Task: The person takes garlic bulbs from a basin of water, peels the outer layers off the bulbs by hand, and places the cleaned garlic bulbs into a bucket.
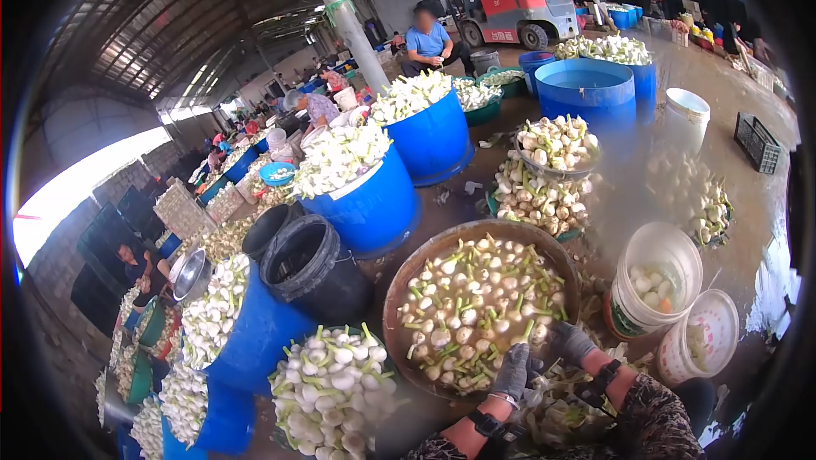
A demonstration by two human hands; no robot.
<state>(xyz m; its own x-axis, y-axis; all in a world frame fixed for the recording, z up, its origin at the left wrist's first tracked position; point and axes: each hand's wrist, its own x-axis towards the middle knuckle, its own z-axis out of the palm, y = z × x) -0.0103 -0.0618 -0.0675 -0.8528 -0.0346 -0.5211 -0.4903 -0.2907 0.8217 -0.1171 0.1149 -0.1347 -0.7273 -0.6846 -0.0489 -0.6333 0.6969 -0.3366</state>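
Observation:
My left hand [513, 372], in a grey glove, is closed at the near right rim of a wide brown basin [393, 290]. A green garlic stem [528, 331] sticks up from its fingers; the bulb is mostly hidden. Close on its right, my right hand [571, 343], gloved too, has its fingers curled; what they hold, if anything, cannot be made out. Garlic bulbs [463, 317] with short green stems float in the basin's murky water. Loose peelings [565, 400] lie beneath my hands.
Peeled garlic [336, 392] is heaped at front left. White buckets [671, 260] stand right, one holding some bulbs. Blue tubs [361, 213] and a black bucket [310, 260] are beyond the basin. A seated person [433, 42] and a red forklift [523, 14] are farther back.

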